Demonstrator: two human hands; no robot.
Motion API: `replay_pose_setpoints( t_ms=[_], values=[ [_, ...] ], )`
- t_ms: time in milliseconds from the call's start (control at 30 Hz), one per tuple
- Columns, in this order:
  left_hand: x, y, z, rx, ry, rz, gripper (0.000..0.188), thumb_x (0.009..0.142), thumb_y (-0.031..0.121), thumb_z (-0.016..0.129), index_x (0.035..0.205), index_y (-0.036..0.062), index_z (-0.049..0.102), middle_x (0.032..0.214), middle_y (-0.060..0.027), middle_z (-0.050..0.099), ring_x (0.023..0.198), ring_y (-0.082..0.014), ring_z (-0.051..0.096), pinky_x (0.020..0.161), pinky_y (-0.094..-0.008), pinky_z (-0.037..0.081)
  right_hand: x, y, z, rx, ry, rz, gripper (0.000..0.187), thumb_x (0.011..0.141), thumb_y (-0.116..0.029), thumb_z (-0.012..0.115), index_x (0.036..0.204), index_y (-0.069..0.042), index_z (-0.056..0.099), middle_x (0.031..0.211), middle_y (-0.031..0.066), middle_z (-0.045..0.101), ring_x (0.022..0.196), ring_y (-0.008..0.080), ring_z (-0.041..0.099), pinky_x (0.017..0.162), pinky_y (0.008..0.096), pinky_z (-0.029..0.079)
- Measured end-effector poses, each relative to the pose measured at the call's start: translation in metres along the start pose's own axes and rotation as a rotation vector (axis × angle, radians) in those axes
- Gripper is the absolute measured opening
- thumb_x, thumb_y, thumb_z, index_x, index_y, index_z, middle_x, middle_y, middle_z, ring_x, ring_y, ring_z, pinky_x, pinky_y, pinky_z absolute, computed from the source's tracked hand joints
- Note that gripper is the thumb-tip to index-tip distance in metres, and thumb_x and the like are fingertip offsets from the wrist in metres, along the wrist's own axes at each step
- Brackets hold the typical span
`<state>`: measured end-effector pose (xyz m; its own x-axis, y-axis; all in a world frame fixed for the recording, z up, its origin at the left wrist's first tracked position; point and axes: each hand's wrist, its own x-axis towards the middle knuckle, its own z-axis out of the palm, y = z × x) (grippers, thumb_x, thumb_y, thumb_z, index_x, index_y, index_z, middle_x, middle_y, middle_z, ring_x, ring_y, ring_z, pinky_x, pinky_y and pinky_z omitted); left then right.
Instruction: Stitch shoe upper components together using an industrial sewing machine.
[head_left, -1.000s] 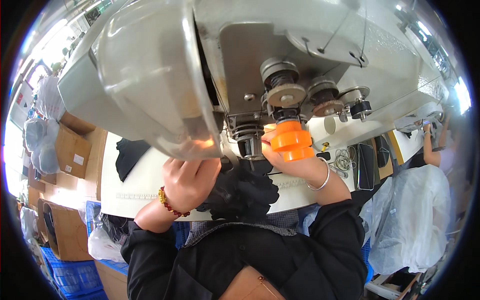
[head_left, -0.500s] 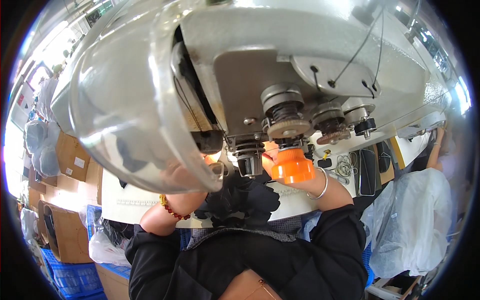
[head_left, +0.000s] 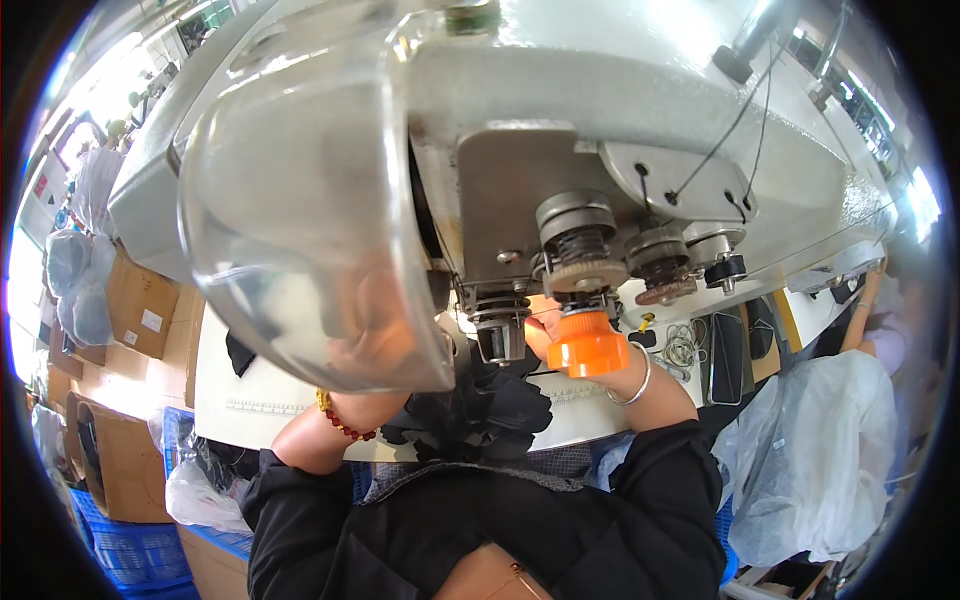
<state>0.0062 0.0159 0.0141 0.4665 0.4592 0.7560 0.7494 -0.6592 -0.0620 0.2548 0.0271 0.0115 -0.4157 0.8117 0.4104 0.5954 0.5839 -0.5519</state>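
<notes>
A sewing machine head (head_left: 660,110) with a clear curved cover (head_left: 300,230) hangs over my hands. Through that cover my left hand (head_left: 375,325) shows as a distorted shape, its fingers unreadable. My right hand (head_left: 543,325) is largely hidden behind an orange knob (head_left: 587,345) and the metal thread discs. Both hands are near the needle area, beside bunched black fabric (head_left: 475,410) that drapes over the table's near edge. What either hand grips is hidden. A beaded bracelet (head_left: 340,418) circles my left wrist, and a silver bangle (head_left: 640,375) my right.
The white table (head_left: 240,400) carries a ruler strip along its near edge. A coiled cable (head_left: 685,340) and a dark phone (head_left: 724,358) lie at right. Plastic-wrapped goods (head_left: 810,450) stand farther right. Cardboard boxes (head_left: 125,455) and blue crates (head_left: 135,540) are at left. Another person's arm (head_left: 868,310) shows at far right.
The machine has shifted slightly right and down in the picture as the view moved. My hands stay beneath it near the black fabric; no grasp or release is visible.
</notes>
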Motion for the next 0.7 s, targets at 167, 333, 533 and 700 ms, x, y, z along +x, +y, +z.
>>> replay_pose_setpoints(
  t_ms=[167, 333, 533, 700],
  values=[
    [0.005, 0.0, -0.005, 0.008, -0.068, 0.058, 0.024, 0.064, 0.013, 0.068, 0.087, 0.005, 0.067, 0.089, -0.0094, 0.062, 0.077, -0.0298, 0.058, 0.067, -0.0406, 0.044, 0.002, -0.004, -0.002, -0.164, 0.078, -0.085, 0.028, 0.068, -0.02, 0.072, 0.058, 0.002, 0.057, 0.064, 0.0159, 0.055, 0.059, 0.0337, 0.057, 0.053, 0.0422, 0.044],
    [0.008, -0.001, -0.011, 0.002, -0.117, 0.036, 0.025, 0.066, 0.015, 0.068, 0.09, 0.0066, 0.068, 0.094, -0.0087, 0.063, 0.081, -0.0295, 0.059, 0.071, -0.0416, 0.044, 0.004, -0.017, -0.01, -0.178, 0.077, -0.1, 0.026, 0.069, -0.019, 0.072, 0.059, 0.001, 0.058, 0.063, 0.015, 0.055, 0.057, 0.0328, 0.057, 0.052, 0.0417, 0.043],
    [0.01, 0.012, -0.013, -0.106, -0.322, -0.079, 0.025, 0.066, 0.014, 0.073, 0.089, 0.0046, 0.068, 0.097, -0.0111, 0.064, 0.087, -0.0295, 0.062, 0.079, -0.0401, 0.049, 0.001, -0.012, -0.006, -0.093, 0.078, -0.098, 0.021, 0.07, -0.014, 0.069, 0.059, -0.002, 0.057, 0.061, 0.0129, 0.055, 0.056, 0.0328, 0.057, 0.05, 0.0414, 0.043],
    [0.009, 0.004, -0.012, -0.271, -0.043, 0.007, 0.027, 0.055, 0.014, 0.073, 0.081, 0.0091, 0.066, 0.081, -0.0022, 0.059, 0.075, -0.0228, 0.058, 0.061, -0.0387, 0.045, 0.002, -0.016, -0.018, -0.047, 0.097, -0.17, 0.006, 0.073, -0.01, 0.065, 0.072, -0.006, 0.061, 0.067, 0.0083, 0.058, 0.06, 0.0325, 0.059, 0.052, 0.0413, 0.045]
  ],
)
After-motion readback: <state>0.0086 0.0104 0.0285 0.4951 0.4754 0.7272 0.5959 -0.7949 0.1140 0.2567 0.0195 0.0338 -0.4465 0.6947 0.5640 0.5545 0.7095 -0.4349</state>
